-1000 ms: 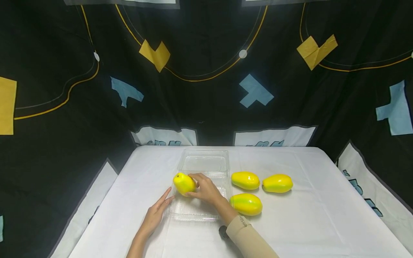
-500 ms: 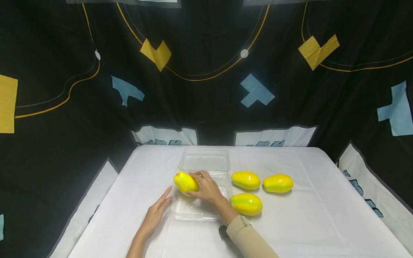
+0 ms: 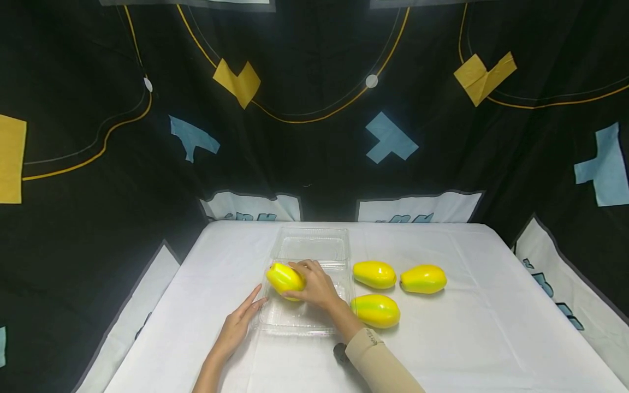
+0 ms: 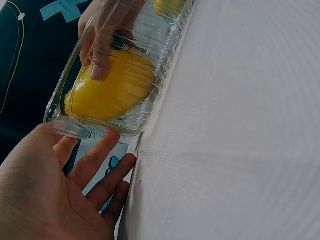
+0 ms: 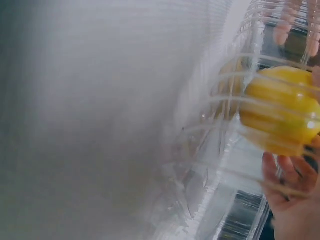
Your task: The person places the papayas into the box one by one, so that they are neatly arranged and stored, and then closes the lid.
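A yellow-green papaya is in my right hand, whose fingers and thumb grip it from the right. It lies over the left part of the base of a clear plastic clamshell box. Through the clear wall, the left wrist view shows the papaya low inside the box; whether it touches the bottom I cannot tell. My left hand touches the box's left edge, its fingers spread and mostly straight. Box ribs partly cover the papaya in the right wrist view.
Right of the box lie three more papayas, a near one, a far one and a right one. The lid is folded back, away from me. A small dark round thing sits by the right sleeve.
Gripped in my right hand, the papaya has shifted slightly right, and its stem end has turned. The left hand stays at the box's edge.
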The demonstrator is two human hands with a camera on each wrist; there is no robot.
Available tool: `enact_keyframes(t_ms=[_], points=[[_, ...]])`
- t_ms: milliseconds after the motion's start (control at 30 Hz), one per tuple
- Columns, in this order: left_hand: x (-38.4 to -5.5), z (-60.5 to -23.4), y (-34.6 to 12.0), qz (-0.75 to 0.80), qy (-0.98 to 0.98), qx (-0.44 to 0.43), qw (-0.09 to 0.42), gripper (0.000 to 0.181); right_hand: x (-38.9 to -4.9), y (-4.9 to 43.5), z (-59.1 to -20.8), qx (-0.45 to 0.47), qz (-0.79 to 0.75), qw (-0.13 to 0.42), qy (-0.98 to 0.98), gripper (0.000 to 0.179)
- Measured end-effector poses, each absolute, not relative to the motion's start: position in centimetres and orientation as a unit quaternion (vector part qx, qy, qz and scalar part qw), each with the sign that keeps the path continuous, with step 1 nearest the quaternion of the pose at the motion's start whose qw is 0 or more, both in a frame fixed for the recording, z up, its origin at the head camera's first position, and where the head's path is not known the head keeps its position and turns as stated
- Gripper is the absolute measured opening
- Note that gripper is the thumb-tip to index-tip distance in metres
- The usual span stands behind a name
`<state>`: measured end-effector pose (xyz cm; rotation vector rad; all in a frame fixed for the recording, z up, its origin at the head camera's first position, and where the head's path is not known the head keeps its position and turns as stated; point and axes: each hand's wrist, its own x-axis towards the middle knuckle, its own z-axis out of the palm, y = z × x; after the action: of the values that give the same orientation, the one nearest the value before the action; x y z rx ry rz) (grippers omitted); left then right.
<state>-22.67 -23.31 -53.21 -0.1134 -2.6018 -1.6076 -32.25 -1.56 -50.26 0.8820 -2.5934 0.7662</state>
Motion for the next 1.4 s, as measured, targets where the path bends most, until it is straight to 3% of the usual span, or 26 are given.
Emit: enact_keyframes(t_ms=[1067, 1400], points=[[-22.62, -53.15, -23.19, -0.519, -0.853, -0.028, 0.043, 0.044, -32.35, -1.36, -50.39, 0.323, 0.289, 0.146, -0.889, 0.066], [-22.63, -53.14, -23.25, -0.523, -0.850, -0.033, 0.045, 0.043, -32.34, -1.77, -50.05, 0.367, 0.353, 0.128, -0.851, 0.060]])
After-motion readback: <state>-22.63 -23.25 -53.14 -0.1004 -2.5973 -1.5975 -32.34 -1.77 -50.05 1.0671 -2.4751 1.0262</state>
